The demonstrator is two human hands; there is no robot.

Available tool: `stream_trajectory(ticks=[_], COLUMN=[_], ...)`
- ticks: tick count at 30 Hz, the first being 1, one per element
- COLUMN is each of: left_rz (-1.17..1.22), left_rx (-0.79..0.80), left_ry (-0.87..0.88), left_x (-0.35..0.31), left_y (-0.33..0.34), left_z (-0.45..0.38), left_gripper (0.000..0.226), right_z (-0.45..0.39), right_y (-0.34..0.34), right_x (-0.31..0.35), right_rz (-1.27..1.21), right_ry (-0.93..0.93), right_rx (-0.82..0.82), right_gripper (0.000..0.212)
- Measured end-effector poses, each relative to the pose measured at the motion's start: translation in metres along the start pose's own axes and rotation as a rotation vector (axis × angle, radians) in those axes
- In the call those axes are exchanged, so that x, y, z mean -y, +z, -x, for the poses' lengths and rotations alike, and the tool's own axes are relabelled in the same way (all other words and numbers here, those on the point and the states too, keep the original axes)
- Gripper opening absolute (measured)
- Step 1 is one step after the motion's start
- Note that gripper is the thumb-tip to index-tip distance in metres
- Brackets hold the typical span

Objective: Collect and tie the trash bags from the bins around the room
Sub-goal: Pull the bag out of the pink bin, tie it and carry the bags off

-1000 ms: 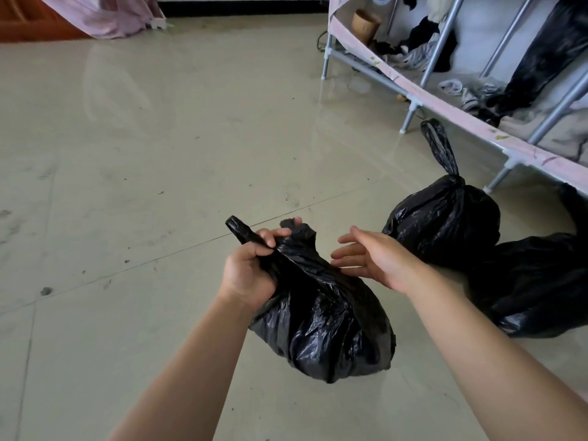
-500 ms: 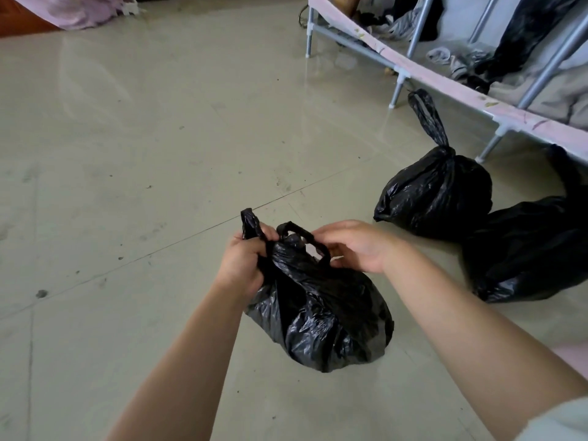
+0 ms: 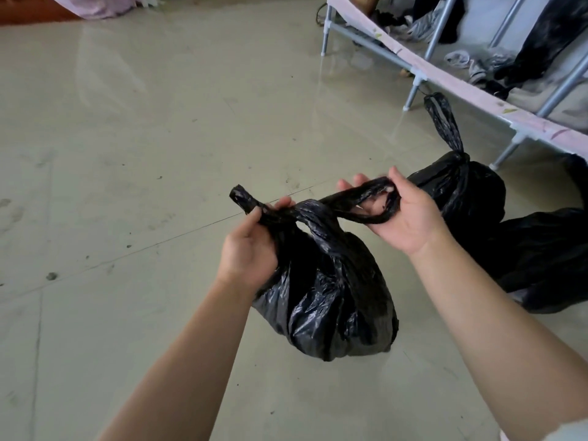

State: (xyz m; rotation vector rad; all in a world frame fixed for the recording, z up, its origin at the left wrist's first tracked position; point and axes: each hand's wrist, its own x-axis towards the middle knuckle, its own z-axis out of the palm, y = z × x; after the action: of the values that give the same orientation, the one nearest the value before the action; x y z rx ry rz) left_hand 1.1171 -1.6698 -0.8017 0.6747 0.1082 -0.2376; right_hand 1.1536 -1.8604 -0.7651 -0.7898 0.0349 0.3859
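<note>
A small, full black trash bag (image 3: 331,300) hangs just above the tiled floor between my hands. My left hand (image 3: 251,249) grips one twisted handle at the bag's neck, its end sticking up to the left. My right hand (image 3: 401,214) holds the other handle loop, stretched out to the right across my fingers. The two handles cross over the bag's mouth. Behind my right hand a tied black bag (image 3: 461,189) stands on the floor with its knotted tail upright. A larger black bag (image 3: 547,259) lies beside it at the right edge.
A metal-framed rack (image 3: 416,74) with a pink fabric edge runs along the upper right, with clothes and shoes under it. Pink cloth (image 3: 105,6) lies at the top left by a wooden piece. Pale glossy floor tiles (image 3: 127,138) spread to the left.
My right hand has taken the bag's second handle and pulled it out to the right. The left hand still holds the first handle, and the handles now cross over the neck.
</note>
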Motion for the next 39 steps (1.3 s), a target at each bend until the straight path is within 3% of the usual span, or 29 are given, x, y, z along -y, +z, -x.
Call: stream_trajectory(ticks=[2,3,6,8,11,15,16,22,25,27,29,31,33,35,37,39], left_rz=[0.039,0.066,0.29,0.331,-0.129,-1.289,-1.455,-1.808,-1.701,-1.213,-0.591,-0.298,-0.269,-0.386,-0.673,-0.845], left_rx=[0.047,0.037,-0.101,-0.204,-0.403,-0.466,-0.458,-0.477,-0.564,-0.723,-0.777,-0.749,-0.676,-0.55,-0.409,-0.346], left_ry=[0.061,0.098,0.176,0.128,0.04,0.06,0.09,0.097,0.14,0.149,0.117,0.028,-0.143,-0.281,-0.297,-0.184], left_x=[0.0,0.0,-0.006,-0.014,-0.015,-0.008,-0.008,-0.01,-0.011,-0.012,-0.014,-0.011,0.001,0.018,0.031,0.039], left_y=[0.007,0.01,0.006,-0.012,-0.052,-0.075,-0.076,-0.094,-0.089,-0.092,-0.092,-0.096,-0.098,-0.091,-0.086,-0.081], left_z=[0.0,-0.001,-0.007,-0.007,0.003,0.012,0.015,0.027,0.022,0.018,0.014,0.014,0.022,0.033,0.037,0.034], left_gripper=[0.033,0.039,0.066,0.068,0.049,0.032,0.029,0.031,0.029,0.023,0.018,0.011,0.041,0.052,0.049,0.045], right_z=[-0.006,-0.008,-0.01,-0.005,0.005,0.016,0.018,0.025,0.02,0.017,0.015,0.013,0.012,0.011,0.01,0.01], right_y=[0.013,0.019,0.01,-0.009,-0.042,-0.068,-0.072,-0.073,-0.069,-0.063,-0.052,-0.045,-0.041,-0.039,-0.035,-0.034], right_x=[-0.001,-0.002,-0.004,-0.002,-0.001,-0.022,-0.026,-0.036,-0.04,-0.044,-0.048,-0.055,-0.063,-0.068,-0.071,-0.073], right_rz=[-0.033,0.036,0.425,0.862,1.538,1.848,1.857,1.803,1.947,2.212,2.391,2.476,2.591,2.668,2.648,2.6], right_ry=[-0.05,-0.063,-0.069,-0.094,-0.097,-0.059,-0.064,-0.108,0.036,0.151,0.213,0.315,0.406,0.427,0.474,0.509], right_rx=[-0.095,-0.129,-0.229,-0.254,-0.267,-0.308,-0.321,-0.425,-0.359,-0.228,-0.146,-0.119,-0.112,-0.128,-0.151,-0.13], right_gripper=[0.059,0.057,0.045,0.041,0.042,0.049,0.05,0.034,0.048,0.054,0.056,0.061,0.043,0.015,0.026,0.029])
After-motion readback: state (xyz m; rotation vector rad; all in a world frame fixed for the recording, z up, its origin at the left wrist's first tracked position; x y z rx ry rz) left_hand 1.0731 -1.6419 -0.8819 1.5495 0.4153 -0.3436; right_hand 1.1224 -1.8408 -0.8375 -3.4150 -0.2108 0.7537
